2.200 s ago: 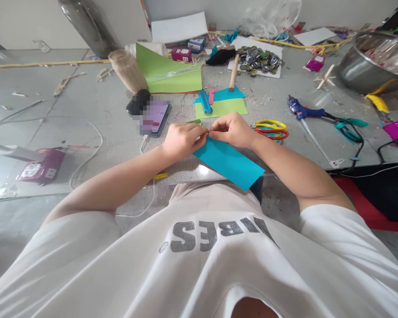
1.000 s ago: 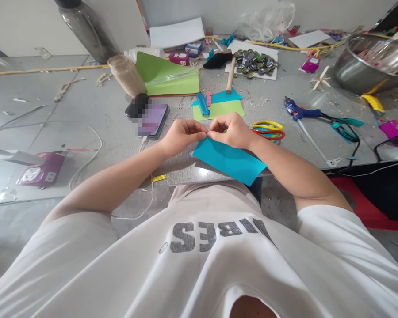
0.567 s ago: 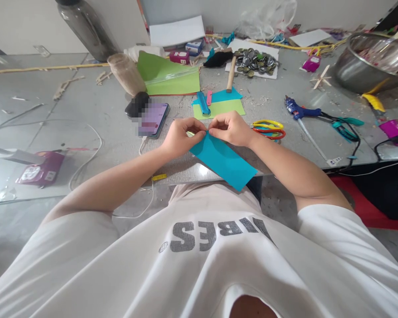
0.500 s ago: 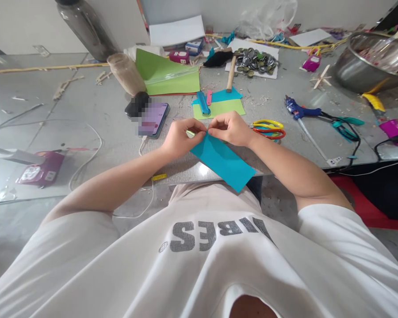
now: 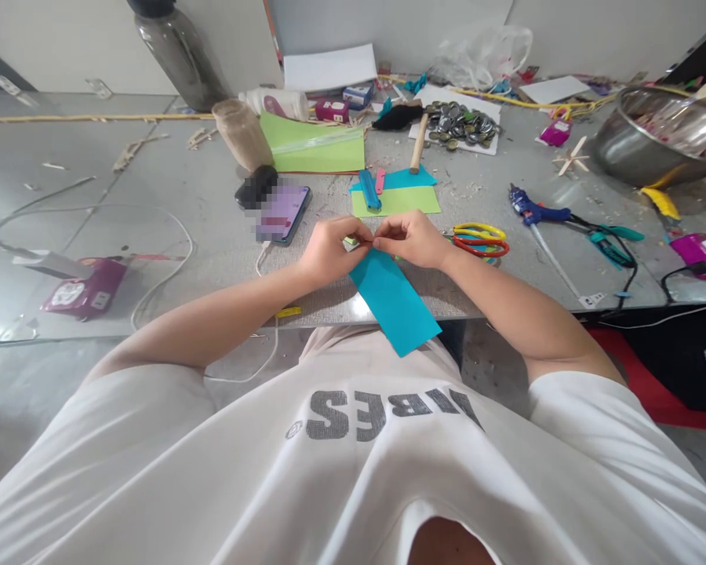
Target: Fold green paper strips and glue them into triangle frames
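A blue paper strip hangs at a slant over the table's near edge, its upper end between my two hands. My left hand pinches that end with thumb and forefinger; a bit of light green shows beside its fingers. Touching it at the fingertips, my right hand pinches the same end. Just beyond lie a light green paper, a blue cutter and a small pink piece. Scissors with yellow and red handles rest right of my right hand.
A phone with a white cable lies left of my hands. Farther back are green sheets, a wooden stick and a pile of bottle caps. On the right are a blue glue gun and a metal bowl.
The blue strip's lower end has swung left and hangs more steeply. Both hands remain pinched together at its top. The whole view has shifted slightly.
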`<move>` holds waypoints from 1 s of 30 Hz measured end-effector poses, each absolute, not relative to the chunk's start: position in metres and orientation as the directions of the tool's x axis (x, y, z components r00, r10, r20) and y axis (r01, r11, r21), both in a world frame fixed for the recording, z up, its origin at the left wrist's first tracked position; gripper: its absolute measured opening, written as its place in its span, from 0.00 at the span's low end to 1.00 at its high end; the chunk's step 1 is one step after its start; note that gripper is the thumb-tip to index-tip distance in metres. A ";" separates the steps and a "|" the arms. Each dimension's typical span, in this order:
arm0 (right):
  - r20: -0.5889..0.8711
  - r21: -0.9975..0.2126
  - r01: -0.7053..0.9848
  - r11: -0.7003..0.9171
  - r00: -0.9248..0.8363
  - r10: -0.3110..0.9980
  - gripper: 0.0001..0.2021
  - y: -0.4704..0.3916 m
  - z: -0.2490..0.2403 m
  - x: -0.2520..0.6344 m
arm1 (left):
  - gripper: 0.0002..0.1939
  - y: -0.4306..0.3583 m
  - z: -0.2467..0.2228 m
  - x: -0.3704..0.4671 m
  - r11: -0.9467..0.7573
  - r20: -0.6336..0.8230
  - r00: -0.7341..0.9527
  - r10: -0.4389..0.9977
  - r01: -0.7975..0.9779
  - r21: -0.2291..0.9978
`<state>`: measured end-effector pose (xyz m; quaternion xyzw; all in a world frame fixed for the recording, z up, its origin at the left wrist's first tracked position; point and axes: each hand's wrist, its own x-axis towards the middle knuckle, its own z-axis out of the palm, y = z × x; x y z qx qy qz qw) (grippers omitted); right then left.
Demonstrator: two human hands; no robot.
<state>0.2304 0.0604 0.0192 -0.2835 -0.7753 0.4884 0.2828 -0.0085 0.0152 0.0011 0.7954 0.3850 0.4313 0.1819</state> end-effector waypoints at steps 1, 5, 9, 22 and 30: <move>0.172 -0.918 0.156 0.365 -0.673 0.720 0.25 0.061 0.018 0.229 | 0.05 0.015 0.000 -0.008 -0.646 0.558 0.330 0.762 0.454 0.613; 0.252 -0.918 0.094 0.386 -0.613 0.749 0.22 0.060 0.011 0.225 | 0.01 0.013 -0.003 -0.007 -0.664 0.590 0.306 0.747 0.399 0.633; 0.308 -0.900 0.078 0.428 -0.581 0.753 0.19 0.059 0.006 0.223 | 0.05 0.010 -0.005 -0.004 -0.641 0.582 0.271 0.767 0.372 0.672; 0.303 -0.850 0.204 0.485 -0.564 0.768 0.35 0.061 0.012 0.226 | 0.11 0.011 0.007 -0.002 -0.362 0.295 0.211 0.932 0.502 0.786; 0.224 -0.841 0.262 0.474 -0.628 0.745 0.46 0.054 0.021 0.226 | 0.12 0.008 0.002 -0.003 -0.500 0.447 0.239 0.862 0.543 0.675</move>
